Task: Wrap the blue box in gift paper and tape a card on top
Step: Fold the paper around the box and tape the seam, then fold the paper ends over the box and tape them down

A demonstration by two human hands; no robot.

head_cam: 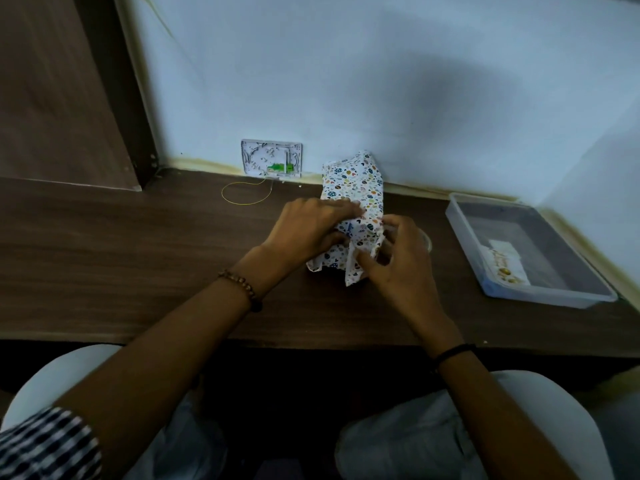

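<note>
Brown desk against a pale wall. Clear tray at its right. Mid-desk, the box, mostly covered in patterned paper, lies lengthwise, pointing from the person to the wall. At its near end the left hand grips the paper and the right hand pinches a loose flap. A card lies in the tray.
</note>
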